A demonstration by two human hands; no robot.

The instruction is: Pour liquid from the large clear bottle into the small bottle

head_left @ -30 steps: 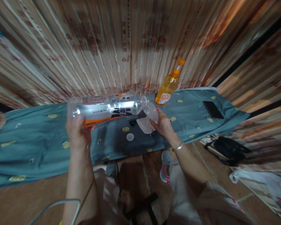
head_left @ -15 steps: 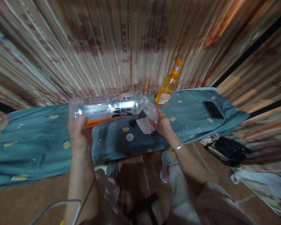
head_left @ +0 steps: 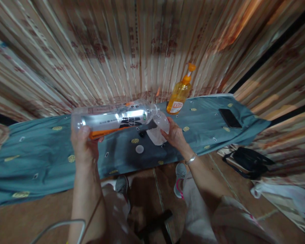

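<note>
One clear bottle [head_left: 112, 119] lies nearly level above the teal cloth [head_left: 45, 145], its base wrapped in the person's left hand [head_left: 84, 145]. I see the right hand [head_left: 175, 134] closed on a translucent cup [head_left: 162, 122] at the bottle's mouth, near a pump bottle [head_left: 179, 96] of amber liquid.

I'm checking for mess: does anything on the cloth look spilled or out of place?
No clear spill shows on the cloth. Only a small pale disc, perhaps a cap, looks stray: it lies by itself while the left hand holds a bottle on its side.
</note>
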